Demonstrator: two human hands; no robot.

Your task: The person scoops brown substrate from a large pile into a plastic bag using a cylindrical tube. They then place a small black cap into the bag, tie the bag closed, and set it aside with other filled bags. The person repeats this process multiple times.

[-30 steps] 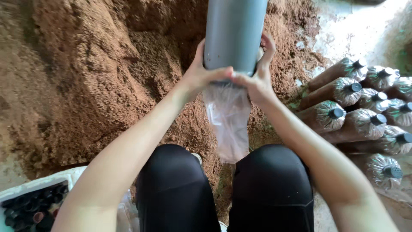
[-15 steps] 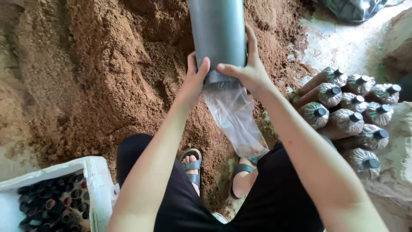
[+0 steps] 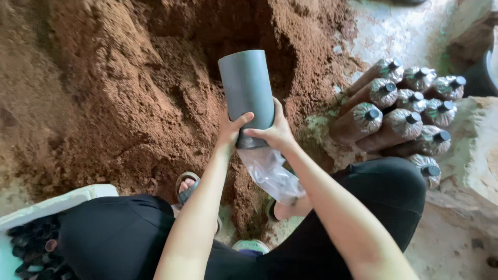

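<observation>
Presently, a white box (image 3: 57,203) of dark caps sits at far left. My left hand (image 3: 232,131) and right hand (image 3: 273,132) are clamped together around the lower end of a grey tube (image 3: 247,92), held tilted over the brown sawdust pile (image 3: 104,93). A clear plastic bag (image 3: 271,174) hangs from its bottom. Filled, capped bags (image 3: 402,111) lie stacked at right.

a big heap of brown sawdust (image 3: 104,93) covers most of the ground. at the right, filled bags with dark caps (image 3: 404,114) lie stacked on the pale concrete floor (image 3: 394,31). a white box (image 3: 57,202) stands at lower left. daylight is soft.
</observation>
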